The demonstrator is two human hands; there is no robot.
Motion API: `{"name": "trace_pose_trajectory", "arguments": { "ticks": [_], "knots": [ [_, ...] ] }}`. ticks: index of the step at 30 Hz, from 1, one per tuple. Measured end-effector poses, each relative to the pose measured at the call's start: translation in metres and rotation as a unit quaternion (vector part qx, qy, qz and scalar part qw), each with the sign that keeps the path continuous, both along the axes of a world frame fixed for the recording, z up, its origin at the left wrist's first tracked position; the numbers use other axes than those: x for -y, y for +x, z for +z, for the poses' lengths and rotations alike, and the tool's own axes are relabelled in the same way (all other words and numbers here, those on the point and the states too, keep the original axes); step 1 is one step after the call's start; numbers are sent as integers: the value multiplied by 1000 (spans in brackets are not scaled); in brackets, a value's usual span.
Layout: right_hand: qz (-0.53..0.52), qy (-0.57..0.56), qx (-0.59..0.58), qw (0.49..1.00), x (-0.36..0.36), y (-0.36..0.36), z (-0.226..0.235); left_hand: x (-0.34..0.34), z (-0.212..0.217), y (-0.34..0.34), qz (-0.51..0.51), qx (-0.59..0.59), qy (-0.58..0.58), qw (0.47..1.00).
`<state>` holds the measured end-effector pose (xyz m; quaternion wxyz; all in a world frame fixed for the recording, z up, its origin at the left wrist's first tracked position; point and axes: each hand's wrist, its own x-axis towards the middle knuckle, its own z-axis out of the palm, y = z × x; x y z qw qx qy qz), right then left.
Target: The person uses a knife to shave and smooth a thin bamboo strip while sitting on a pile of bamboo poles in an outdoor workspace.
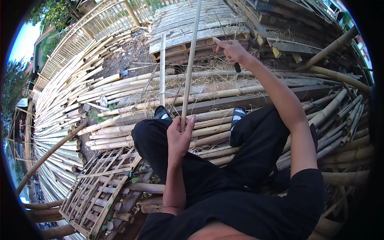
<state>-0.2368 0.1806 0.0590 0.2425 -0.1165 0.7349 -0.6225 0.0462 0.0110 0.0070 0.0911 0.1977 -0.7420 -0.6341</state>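
My left hand is closed around the lower end of a long, thin bamboo strip, which rises away from me past the top of the view. Farther out and to the right, my right hand grips a knife with a dark handle. Its thin blade points up and away over the wooden pallet, apart from the strip. The index finger lies stretched toward the left. A second pale strip stands just left of the held one, its upper end by the pallet's edge.
My feet in sandals rest among bamboo poles laid crosswise. Beyond is a slatted pallet strewn with shavings, with stacked timber to its right. Many poles lie at left, near a bamboo lattice. A bamboo fence stands behind.
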Motion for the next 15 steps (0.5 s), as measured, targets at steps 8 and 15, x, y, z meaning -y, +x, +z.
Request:
{"name": "trace_pose_trajectory", "arguments": {
  "ticks": [8, 15],
  "knots": [
    [45, -79, -1, 996, 35, 38, 14, -15, 13, 24, -15, -2, -12, 1000],
    [31, -64, 2, 997, 36, 52, 2, -15, 12, 37, -30, 107, -59, 992]
  ]
}}
